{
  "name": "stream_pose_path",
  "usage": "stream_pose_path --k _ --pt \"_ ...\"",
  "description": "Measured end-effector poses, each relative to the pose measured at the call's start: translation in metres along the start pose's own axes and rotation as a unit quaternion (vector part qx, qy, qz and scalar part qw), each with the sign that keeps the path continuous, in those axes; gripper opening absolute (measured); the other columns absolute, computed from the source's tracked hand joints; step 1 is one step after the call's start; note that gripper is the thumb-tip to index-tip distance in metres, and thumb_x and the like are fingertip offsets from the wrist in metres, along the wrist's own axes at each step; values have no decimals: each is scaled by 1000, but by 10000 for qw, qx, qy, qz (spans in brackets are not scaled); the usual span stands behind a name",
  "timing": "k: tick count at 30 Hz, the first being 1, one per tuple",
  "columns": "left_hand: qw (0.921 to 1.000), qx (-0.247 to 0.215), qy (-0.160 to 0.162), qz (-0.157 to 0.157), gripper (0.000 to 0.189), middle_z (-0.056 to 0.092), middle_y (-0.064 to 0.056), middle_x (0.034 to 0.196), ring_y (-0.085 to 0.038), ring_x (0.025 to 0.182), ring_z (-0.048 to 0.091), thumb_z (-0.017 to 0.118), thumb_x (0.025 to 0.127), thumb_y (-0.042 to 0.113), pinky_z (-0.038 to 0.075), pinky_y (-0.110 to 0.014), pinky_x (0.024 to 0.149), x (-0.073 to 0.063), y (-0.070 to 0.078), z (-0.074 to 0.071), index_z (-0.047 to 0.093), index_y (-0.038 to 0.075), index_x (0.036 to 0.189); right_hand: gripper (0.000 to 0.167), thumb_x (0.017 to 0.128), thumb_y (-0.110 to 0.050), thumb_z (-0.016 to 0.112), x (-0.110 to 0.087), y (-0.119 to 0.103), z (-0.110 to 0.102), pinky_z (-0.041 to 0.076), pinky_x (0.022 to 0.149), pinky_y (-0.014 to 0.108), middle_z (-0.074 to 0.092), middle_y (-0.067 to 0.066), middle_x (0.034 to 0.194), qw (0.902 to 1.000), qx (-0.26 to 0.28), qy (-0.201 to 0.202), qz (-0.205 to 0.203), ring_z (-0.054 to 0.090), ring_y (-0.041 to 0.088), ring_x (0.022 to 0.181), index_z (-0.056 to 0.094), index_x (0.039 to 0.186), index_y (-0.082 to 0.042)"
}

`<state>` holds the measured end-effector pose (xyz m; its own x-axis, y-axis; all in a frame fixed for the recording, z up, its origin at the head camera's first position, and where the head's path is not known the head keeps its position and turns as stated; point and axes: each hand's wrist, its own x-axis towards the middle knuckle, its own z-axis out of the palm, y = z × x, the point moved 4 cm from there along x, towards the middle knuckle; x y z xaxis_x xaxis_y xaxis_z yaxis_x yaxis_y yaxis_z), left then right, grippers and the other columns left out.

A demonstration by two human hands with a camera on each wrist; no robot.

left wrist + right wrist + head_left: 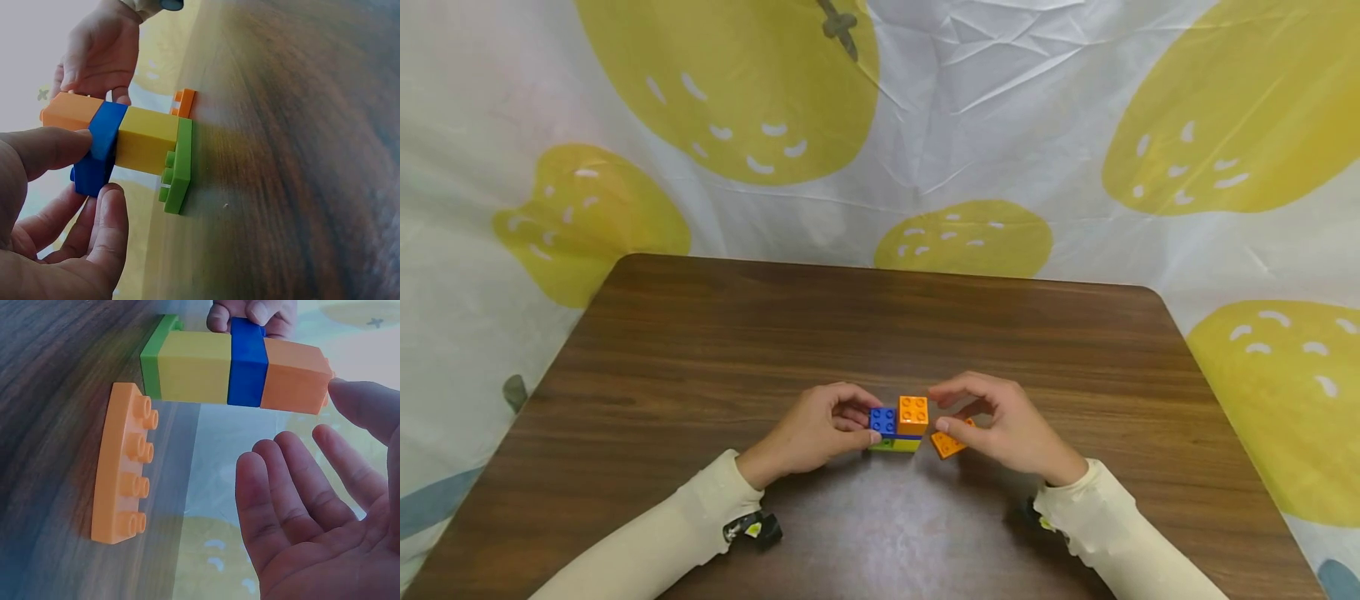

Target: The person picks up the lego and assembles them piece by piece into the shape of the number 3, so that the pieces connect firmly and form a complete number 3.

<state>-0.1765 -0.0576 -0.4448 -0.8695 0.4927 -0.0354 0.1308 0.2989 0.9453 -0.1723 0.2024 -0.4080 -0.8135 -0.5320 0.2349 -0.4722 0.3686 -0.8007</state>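
1. Behind your table hangs a white cloth (797,225) printed with big yellow fruit.
2. You face a brown wood-grain table (737,325), its far edge close to that cloth.
3. Your pale sleeves (655,533) reach in from both sides.
4. Your left hand (816,429) pinches the blue end of the stack between thumb and fingers.
5. Your right hand (1007,417) is spread loosely just beside the stack's other side, gripping nothing; you cannot tell whether its thumb touches the top block.
6. Your stack (228,365) stands upright between both hands, near the table's closer part.
7. The flat orange brick (112,469) lies studs up on the table, just beside the stack, below your right hand.
8. Within the stack, your green brick (182,175) is lowest, with the blue brick (103,150), yellow block (147,137) and orange block (913,415) above; yellow sits under blue, orange on top.
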Motion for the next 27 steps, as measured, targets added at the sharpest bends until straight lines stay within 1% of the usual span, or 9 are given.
stream_pose_path --k 6,11,14,18,23,27 --pt "10000 14 36 -31 35 73 -10 116 -17 98 71 84 91 14 63 -25 87 -1 1 0 72 5 123 32 95 -11 79 -4 3 -2 64 84 33 76 3 120 10000 -43 52 44 74 16 100 74 126 -15" --pt "10000 5 52 -15 35 73 -10 116 -17 98 72 84 91 13 63 -25 87 -1 1 0 72 5 123 32 94 -9 80 -8 7 -5 64 84 34 77 9 120 9998 -111 151 53 75 18 100 74 125 -8" --pt "10000 14 59 -14 35 73 -10 116 -17 98 72 84 91 13 63 -25 87 -1 1 0 72 5 123 32 94 -8 80 -11 10 -6 65 83 35 76 13 119 9997 -127 210 28 75 24 100 74 125 -8" --pt "10000 25 55 -7 35 73 -10 116 -17 98 71 84 91 14 63 -25 87 -1 1 0 72 6 123 32 93 -8 81 -14 15 -6 65 83 34 76 15 120 9996 -136 260 33 73 33 104 74 124 -10" --pt "10000 37 43 -8 35 73 -10 116 -17 98 71 84 91 14 63 -25 87 0 0 0 72 6 123 33 92 -8 82 -18 24 -6 65 82 33 76 14 121 9992 -234 286 148 72 32 107 74 123 -5" --pt "10000 48 38 -31 35 73 -9 117 -17 98 71 84 91 15 63 -25 87 -1 0 0 72 6 123 33 92 -10 82 -21 28 -7 64 83 33 75 13 122 9989 -276 277 257 72 31 109 74 124 -5"
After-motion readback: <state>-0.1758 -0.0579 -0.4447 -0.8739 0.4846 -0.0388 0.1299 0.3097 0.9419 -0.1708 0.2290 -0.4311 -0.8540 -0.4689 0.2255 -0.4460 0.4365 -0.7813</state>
